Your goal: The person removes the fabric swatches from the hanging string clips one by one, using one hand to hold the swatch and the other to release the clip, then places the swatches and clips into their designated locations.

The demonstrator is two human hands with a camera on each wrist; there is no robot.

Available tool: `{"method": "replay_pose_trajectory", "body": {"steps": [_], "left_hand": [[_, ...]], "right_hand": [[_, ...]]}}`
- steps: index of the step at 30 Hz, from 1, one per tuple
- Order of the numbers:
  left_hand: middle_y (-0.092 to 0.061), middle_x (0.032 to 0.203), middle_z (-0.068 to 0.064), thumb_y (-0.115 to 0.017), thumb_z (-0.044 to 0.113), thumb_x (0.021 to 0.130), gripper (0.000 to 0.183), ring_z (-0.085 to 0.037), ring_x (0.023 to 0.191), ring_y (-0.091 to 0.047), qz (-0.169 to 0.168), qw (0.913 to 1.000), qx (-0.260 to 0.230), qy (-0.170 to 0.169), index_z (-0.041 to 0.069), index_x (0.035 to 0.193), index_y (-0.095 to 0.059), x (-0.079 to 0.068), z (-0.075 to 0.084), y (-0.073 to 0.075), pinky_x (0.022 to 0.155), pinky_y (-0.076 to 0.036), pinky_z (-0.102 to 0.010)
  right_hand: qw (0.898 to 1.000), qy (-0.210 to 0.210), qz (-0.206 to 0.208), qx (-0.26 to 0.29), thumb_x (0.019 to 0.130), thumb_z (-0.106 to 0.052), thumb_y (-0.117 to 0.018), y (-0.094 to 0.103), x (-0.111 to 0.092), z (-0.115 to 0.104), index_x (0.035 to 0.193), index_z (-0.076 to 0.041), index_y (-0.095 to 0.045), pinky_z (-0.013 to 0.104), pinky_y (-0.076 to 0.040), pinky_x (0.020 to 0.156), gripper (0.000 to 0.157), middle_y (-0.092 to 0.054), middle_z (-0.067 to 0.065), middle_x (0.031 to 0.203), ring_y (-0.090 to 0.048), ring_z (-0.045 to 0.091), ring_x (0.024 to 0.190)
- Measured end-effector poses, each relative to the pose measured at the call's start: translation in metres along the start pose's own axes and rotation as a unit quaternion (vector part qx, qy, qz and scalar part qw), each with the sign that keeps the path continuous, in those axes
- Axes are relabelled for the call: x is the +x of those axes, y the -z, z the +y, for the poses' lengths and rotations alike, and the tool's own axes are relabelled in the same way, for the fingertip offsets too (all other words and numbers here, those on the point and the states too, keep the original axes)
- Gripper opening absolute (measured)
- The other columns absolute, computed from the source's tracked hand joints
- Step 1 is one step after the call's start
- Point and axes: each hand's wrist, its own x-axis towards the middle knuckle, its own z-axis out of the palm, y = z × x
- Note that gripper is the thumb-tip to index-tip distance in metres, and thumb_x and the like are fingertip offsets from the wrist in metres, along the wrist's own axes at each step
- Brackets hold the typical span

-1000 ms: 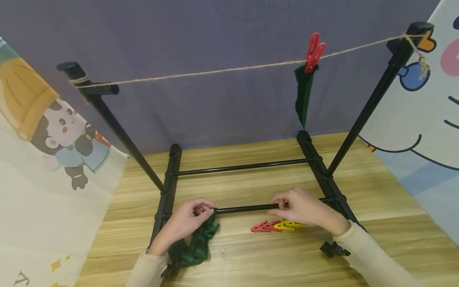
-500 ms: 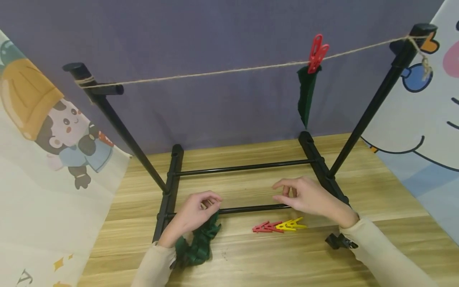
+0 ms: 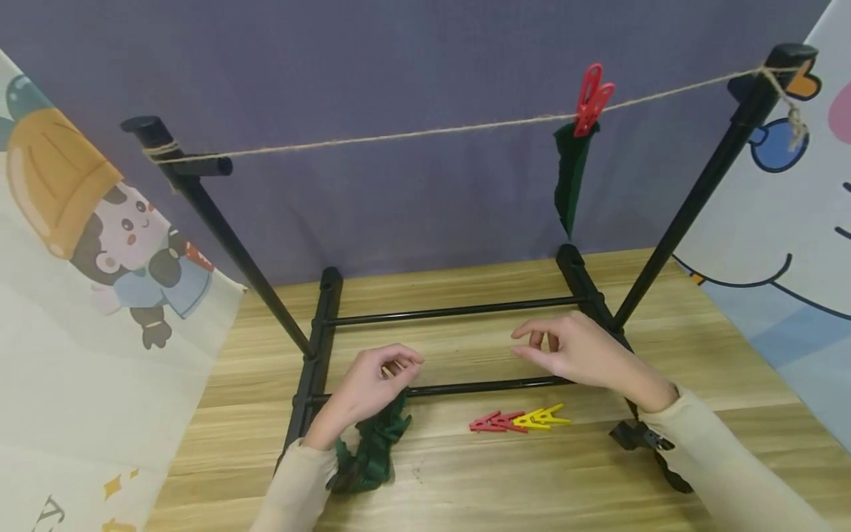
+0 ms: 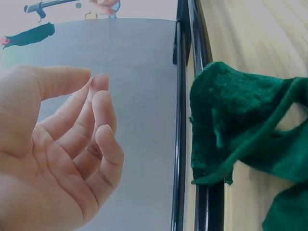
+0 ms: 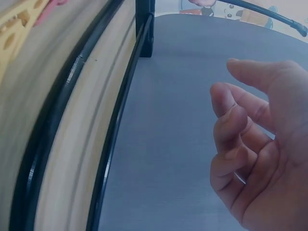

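Observation:
My left hand [image 3: 380,380] hovers just above the front crossbar, over a crumpled dark green cloth [image 4: 245,110]. Its fingers are loosely bent with nothing between them, as the left wrist view shows. The cloth is draped partly over the front bar [image 3: 479,386] and trails onto the wooden table. My right hand [image 3: 578,347] floats above the bar's right part, thumb and index finger apart, holding nothing. Below and left of it lie red clothespins [image 3: 497,422] and yellow clothespins [image 3: 541,417] in a row. A red clothespin [image 3: 592,101] clips a green piece of cloth [image 3: 570,177] to the string.
A twine line [image 3: 399,136] runs between the left post [image 3: 226,244] and the right post [image 3: 698,192] of a black frame. The frame's rear crossbar [image 3: 459,311] lies beyond the hands. A grey-purple panel [image 3: 399,214] stands behind. Below my right sleeve is a black fitting [image 3: 634,434].
Both hands have risen off the front bar and the green cloth, the right hand also moving slightly rightward. The right fingers have left the bar; the cloth stays draped there. The view has shifted slightly.

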Motion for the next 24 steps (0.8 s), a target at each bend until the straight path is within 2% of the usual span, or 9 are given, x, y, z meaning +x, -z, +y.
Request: {"method": "replay_pose_trajectory", "body": {"steps": [6, 15, 20, 24], "left_hand": [[-0.072, 0.097, 0.012, -0.066, 0.028, 0.100, 0.014, -0.010, 0.088, -0.065, 0.008, 0.9999, 0.000, -0.008, 0.029, 0.112, -0.073, 0.006, 0.007, -0.001, 0.079, -0.054, -0.029], [-0.071, 0.098, 0.010, -0.066, 0.030, 0.100, 0.014, -0.011, 0.086, -0.065, 0.011, 0.9998, -0.011, -0.011, 0.028, 0.113, -0.073, 0.014, 0.021, 0.000, 0.076, -0.054, -0.029], [-0.072, 0.099, 0.011, -0.066, 0.032, 0.100, 0.014, -0.011, 0.087, -0.065, 0.023, 0.9994, 0.006, -0.025, 0.030, 0.112, -0.073, 0.020, 0.033, 0.005, 0.076, -0.054, -0.030], [-0.072, 0.099, 0.013, -0.065, 0.033, 0.100, 0.014, -0.009, 0.087, -0.064, 0.020, 0.9989, 0.016, -0.039, 0.031, 0.112, -0.073, 0.025, 0.040, 0.007, 0.076, -0.054, -0.031]], "right_hand": [[1.000, 0.002, 0.020, -0.006, 0.095, -0.038, -0.073, 0.009, 0.002, -0.002, 0.107, -0.026, -0.078, 0.021, -0.043, 0.050, 0.018, -0.067, -0.018, 0.078, -0.049, -0.002, 0.052], [0.999, 0.015, 0.052, 0.004, 0.095, -0.036, -0.073, 0.023, 0.008, -0.005, 0.102, -0.028, -0.079, 0.022, -0.040, 0.046, 0.012, -0.067, -0.018, 0.076, -0.045, -0.002, 0.047], [0.997, 0.023, 0.071, 0.007, 0.095, -0.032, -0.073, 0.032, 0.013, -0.007, 0.100, -0.027, -0.079, 0.023, -0.038, 0.044, 0.010, -0.067, -0.016, 0.076, -0.044, 0.001, 0.046], [0.996, 0.029, 0.078, 0.006, 0.095, -0.030, -0.074, 0.038, 0.017, -0.010, 0.101, -0.025, -0.079, 0.023, -0.037, 0.043, 0.010, -0.068, -0.014, 0.077, -0.041, 0.000, 0.044]]}}
